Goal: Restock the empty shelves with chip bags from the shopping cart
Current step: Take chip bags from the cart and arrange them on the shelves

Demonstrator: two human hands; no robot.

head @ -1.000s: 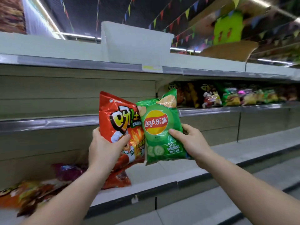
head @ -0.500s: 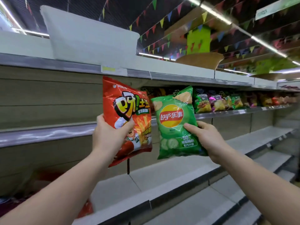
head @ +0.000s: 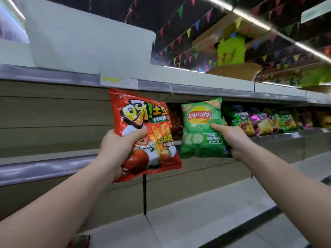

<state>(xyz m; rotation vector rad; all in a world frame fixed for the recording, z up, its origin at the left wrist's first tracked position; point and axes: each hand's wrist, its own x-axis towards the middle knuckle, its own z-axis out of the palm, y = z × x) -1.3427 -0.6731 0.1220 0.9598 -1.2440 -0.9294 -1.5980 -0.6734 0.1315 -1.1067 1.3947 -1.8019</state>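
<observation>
Okay, largest first:
- shelf unit [head: 53,113]: beige back panels, metal-edged shelves; middle shelf [head: 35,167] bare on the left, bottom shelf [head: 197,212] bare.
- white box [head: 86,38] sits on the top shelf, left of centre.
- red chip bag [head: 143,122]: upright, slightly tilted, held up in front of the middle shelf level, just under the top shelf edge.
- green chip bag [head: 200,122]: upright, just right of the red one, in front of the stocked row.
- stocked chip bags [head: 259,120] line the middle shelf to the right.
- left hand [head: 116,151]: grip closed round the red bag's lower left, thumb on front.
- right hand [head: 232,140]: grip pinching the green bag's right edge.
- yellow price tag [head: 112,80] on the top shelf rail.
</observation>
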